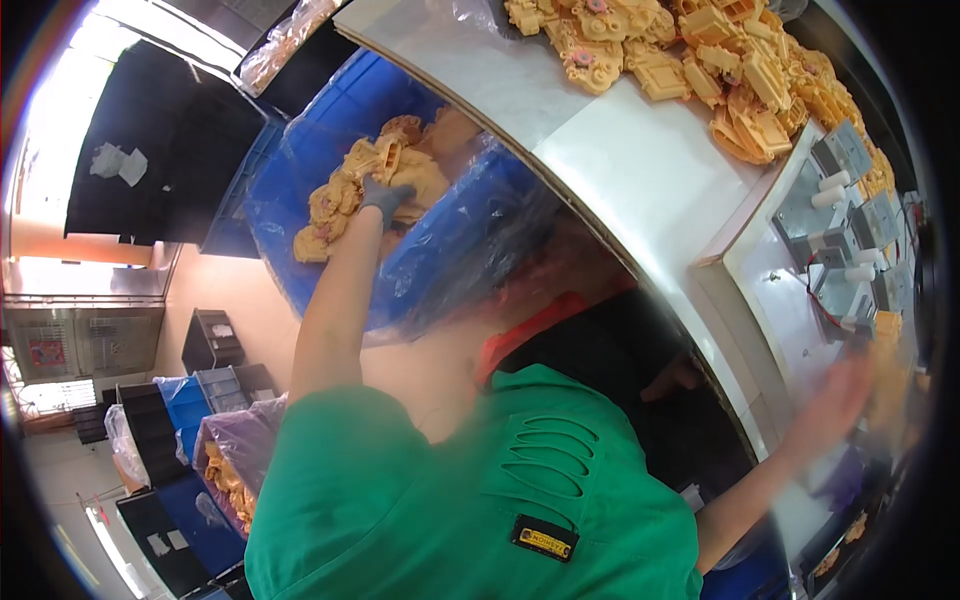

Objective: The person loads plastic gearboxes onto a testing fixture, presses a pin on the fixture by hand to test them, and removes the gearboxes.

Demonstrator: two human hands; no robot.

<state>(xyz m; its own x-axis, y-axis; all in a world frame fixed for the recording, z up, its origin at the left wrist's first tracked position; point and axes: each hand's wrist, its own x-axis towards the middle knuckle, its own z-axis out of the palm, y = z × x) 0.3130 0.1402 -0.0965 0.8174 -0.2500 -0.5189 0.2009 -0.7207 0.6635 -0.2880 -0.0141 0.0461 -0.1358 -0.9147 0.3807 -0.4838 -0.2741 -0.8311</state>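
My left hand (384,197), in a grey glove, reaches into a blue bin (290,175) lined with clear plastic. Its thumb and fingers are spread against a heap of yellow molded plastic parts (345,195), and its fingertips are partly hidden among them. My right hand (848,388), smeared by motion, is at the right beside the metal fixtures (840,245) on the bench. A yellow plastic part (888,345) shows close to that hand, also blurred. Whether the fingers touch or hold it I cannot tell.
A large pile of yellow parts (740,75) lies on the white bench (610,150), whose edge runs between my arms. Stacked crates (150,430) and a plastic-lined bin with yellow parts (228,485) stand at the lower left. A dark crate (212,340) sits on the floor.
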